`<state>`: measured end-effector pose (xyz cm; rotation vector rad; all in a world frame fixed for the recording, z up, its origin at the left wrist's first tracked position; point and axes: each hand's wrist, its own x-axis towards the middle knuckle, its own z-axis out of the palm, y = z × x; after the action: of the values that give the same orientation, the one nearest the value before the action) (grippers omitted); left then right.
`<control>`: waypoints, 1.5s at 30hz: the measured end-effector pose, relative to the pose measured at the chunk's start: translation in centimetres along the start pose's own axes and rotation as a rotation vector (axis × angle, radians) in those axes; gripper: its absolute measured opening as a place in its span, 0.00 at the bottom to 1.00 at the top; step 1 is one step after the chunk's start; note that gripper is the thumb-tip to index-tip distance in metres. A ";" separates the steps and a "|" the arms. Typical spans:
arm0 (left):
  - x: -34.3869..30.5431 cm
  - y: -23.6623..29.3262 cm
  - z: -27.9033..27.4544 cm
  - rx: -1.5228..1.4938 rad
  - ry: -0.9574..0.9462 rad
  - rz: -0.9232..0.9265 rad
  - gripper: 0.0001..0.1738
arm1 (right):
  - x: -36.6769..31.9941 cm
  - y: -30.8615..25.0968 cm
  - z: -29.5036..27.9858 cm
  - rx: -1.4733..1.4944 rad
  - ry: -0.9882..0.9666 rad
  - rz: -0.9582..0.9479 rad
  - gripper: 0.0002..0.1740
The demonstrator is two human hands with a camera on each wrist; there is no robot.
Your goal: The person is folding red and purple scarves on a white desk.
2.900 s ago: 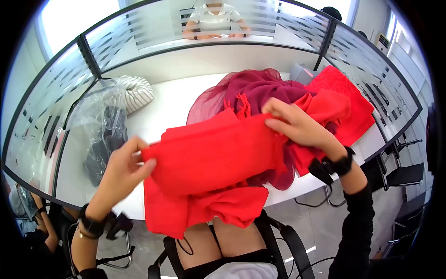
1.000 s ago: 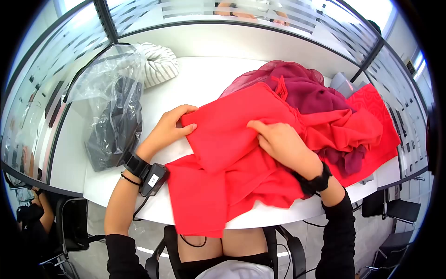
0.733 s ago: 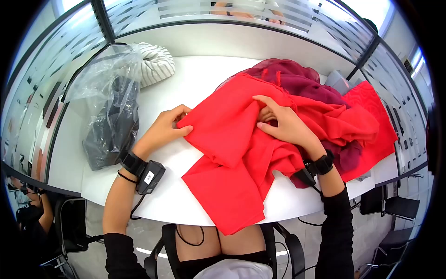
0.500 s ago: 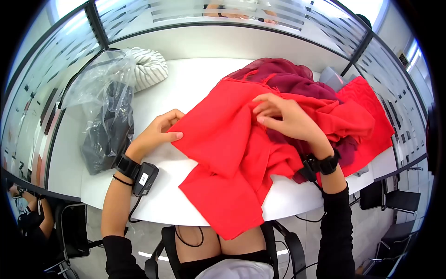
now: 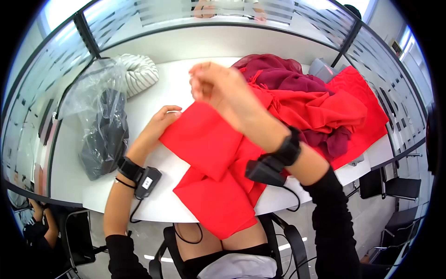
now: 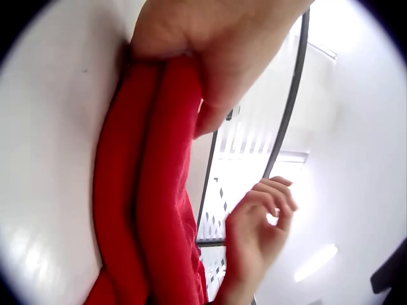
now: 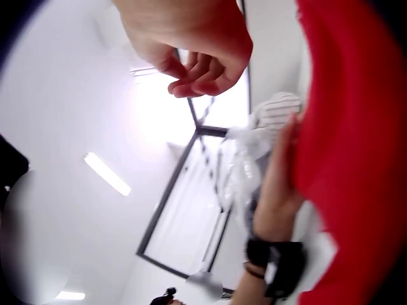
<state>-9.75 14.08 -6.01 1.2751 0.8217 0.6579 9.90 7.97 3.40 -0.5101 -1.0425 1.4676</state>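
A red fringed scarf (image 5: 204,137) lies folded in front of me, its lower end hanging over the table's near edge. My left hand (image 5: 160,124) holds the scarf's left edge. In the left wrist view, the thick folded layers of the scarf (image 6: 159,171) run between the left hand's (image 6: 210,38) thumb and fingers. Raised above the scarf is my right hand (image 5: 218,88), fingers loosely curled and nothing in them. The right wrist view shows this right hand (image 7: 197,44) in the air, apart from the red cloth (image 7: 356,146).
A sheer burgundy scarf (image 5: 288,74) and more red cloth (image 5: 357,102) are heaped at the right. On the left stand a clear plastic bag (image 5: 104,125) with dark contents and a striped cushion-like roll (image 5: 139,74). A frosted partition (image 5: 223,16) closes the back of the table (image 5: 181,69).
My right hand has let go of the scarf, risen and swung left across it. The left hand stays at the left edge. The scarf, earlier held up, now lies flat on the table.
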 end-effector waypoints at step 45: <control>0.2 1.9 -1.4 -0.066 -0.135 -0.330 0.24 | -6.5 -0.9 -11.4 -0.732 -0.079 0.699 0.23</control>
<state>-10.73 15.41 -4.27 1.0802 0.8664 0.3287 20.87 5.23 -3.23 -1.4597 -1.5601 1.6700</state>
